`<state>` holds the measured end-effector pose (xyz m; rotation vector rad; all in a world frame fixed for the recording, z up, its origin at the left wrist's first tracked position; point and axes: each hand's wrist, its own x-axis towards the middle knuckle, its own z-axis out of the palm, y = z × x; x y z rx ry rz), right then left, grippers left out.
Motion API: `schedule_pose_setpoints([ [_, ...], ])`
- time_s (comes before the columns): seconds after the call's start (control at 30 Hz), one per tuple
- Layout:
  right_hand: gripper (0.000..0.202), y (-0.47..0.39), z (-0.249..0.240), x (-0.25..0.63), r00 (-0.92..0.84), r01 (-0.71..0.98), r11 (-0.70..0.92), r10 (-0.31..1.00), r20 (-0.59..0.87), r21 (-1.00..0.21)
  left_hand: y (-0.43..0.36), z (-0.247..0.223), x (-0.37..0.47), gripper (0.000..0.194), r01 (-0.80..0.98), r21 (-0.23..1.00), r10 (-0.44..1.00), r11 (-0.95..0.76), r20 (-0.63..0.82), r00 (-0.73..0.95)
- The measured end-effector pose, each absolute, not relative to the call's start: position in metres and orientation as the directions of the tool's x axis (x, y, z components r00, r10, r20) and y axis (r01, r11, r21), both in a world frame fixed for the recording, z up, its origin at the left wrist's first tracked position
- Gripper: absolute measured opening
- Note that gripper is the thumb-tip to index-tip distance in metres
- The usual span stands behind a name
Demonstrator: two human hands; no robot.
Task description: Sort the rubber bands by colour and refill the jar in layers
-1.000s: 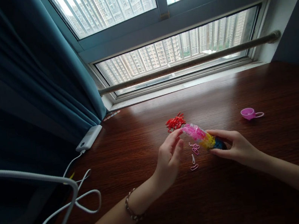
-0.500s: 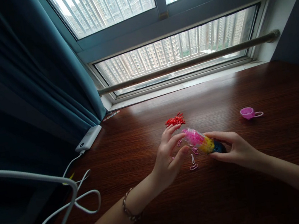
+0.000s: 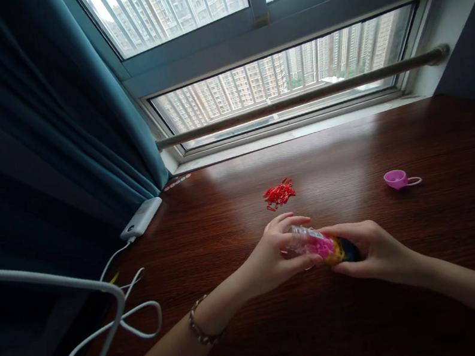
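A clear plastic bottle (image 3: pixel 309 242) lies tilted between my hands, packed with small elastic bands in pink, yellow and dark blue layers. My right hand (image 3: pixel 374 249) grips its dark end, thumb below and fingers above. Around the clear, open-looking end curls my left hand (image 3: pixel 273 257), its thumb along the near side and fingers over the far side. A few pink bands on the table are mostly covered by the left hand and the bottle. Just beyond the left hand is a pile of red bands (image 3: pixel 279 193).
A small pink cup with a loop handle (image 3: pixel 396 179) sits to the right on the wooden table (image 3: pixel 224 204). At left are a white power bank (image 3: pixel 141 218), a looped white cable (image 3: pixel 120 307) and a blue curtain (image 3: pixel 120 131). A barred window runs along the back.
The bottle has come down closer to the table. My left hand has moved from beside its open end to closing around it; loose pink bands are now mostly covered.
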<state>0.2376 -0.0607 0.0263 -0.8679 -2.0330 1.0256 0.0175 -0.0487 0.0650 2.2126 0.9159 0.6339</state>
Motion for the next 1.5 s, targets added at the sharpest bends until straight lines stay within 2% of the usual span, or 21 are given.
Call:
schedule_pose_setpoints([
  [0.17,0.052,-0.059,0.024,0.238,-0.501,0.159,0.340,0.837,0.221,-0.927,-0.046,0.065,0.018,0.026,0.310,0.732,0.746,-0.607,0.391,0.540],
  [0.33,0.057,-0.054,0.016,0.237,-0.523,-0.023,0.137,0.842,0.129,-0.990,-0.043,0.063,0.013,0.025,0.255,0.727,0.755,-0.638,0.525,0.392],
  [0.43,0.056,-0.054,0.017,0.235,-0.542,-0.121,0.032,0.835,0.093,-0.992,-0.044,0.058,0.014,0.045,0.200,0.802,0.816,-0.563,0.500,0.292],
  [0.5,0.054,-0.056,0.021,0.231,-0.561,-0.170,-0.009,0.823,0.090,-0.985,-0.048,0.054,0.018,0.059,0.160,0.869,0.861,-0.468,0.407,0.306],
  [0.57,0.052,-0.057,0.025,0.223,-0.578,-0.212,-0.009,0.807,0.118,-0.977,-0.052,0.051,0.024,0.059,0.104,0.929,0.877,-0.356,0.294,0.381],
  [0.63,0.051,-0.056,0.029,0.213,-0.593,-0.233,0.022,0.789,0.160,-0.972,-0.055,0.050,0.029,0.048,0.017,0.968,0.878,-0.249,0.218,0.425],
  [0.7,0.047,-0.049,0.031,0.207,-0.593,-0.194,0.093,0.782,0.193,-0.976,-0.054,0.051,0.028,0.039,-0.092,0.977,0.901,-0.193,0.214,0.378],
  [0.73,0.047,-0.045,0.032,0.205,-0.582,-0.120,0.160,0.788,0.200,-0.980,-0.051,0.052,0.026,0.036,-0.137,0.971,0.918,-0.198,0.233,0.321],
  [0.8,0.057,-0.036,0.030,0.205,-0.541,0.163,0.342,0.816,0.206,-0.926,-0.040,0.053,0.017,0.030,-0.177,0.947,0.940,-0.267,0.297,0.169],
  [0.9,0.091,-0.029,0.024,0.208,-0.496,0.611,0.469,0.855,0.153,-0.638,-0.017,0.049,-0.002,0.026,-0.081,0.911,0.915,-0.404,0.402,-0.039],
  [0.97,0.095,-0.030,0.018,0.206,-0.480,0.723,0.449,0.873,0.086,-0.524,-0.003,0.042,-0.015,0.029,0.059,0.893,0.890,-0.446,0.450,-0.075],
  [1.07,0.059,-0.034,0.012,0.197,-0.474,0.733,0.421,0.879,0.043,-0.533,0.012,0.028,-0.029,0.033,0.336,0.798,0.839,-0.500,0.542,-0.041],
  [1.13,0.033,-0.033,0.009,0.190,-0.484,0.703,0.426,0.873,0.056,-0.569,0.018,0.019,-0.036,0.035,0.495,0.680,0.782,-0.541,0.623,-0.001],
  [1.2,0.018,-0.028,0.008,0.184,-0.493,0.676,0.445,0.866,0.089,-0.587,0.021,0.011,-0.040,0.037,0.606,0.538,0.711,-0.586,0.700,0.066],
  [1.27,0.009,-0.022,0.008,0.180,-0.503,0.657,0.472,0.855,0.125,-0.587,0.023,0.006,-0.042,0.037,0.660,0.413,0.643,-0.627,0.753,0.140],
  [1.33,0.007,-0.016,0.009,0.178,-0.535,0.637,0.510,0.832,0.145,-0.578,0.025,0.003,-0.043,0.037,0.678,0.343,0.606,-0.650,0.772,0.191],
  [1.5,0.010,0.001,0.010,0.171,-0.585,0.580,0.550,0.795,0.163,-0.601,0.027,-0.001,-0.042,0.038,0.697,0.320,0.607,-0.641,0.768,0.205],
])
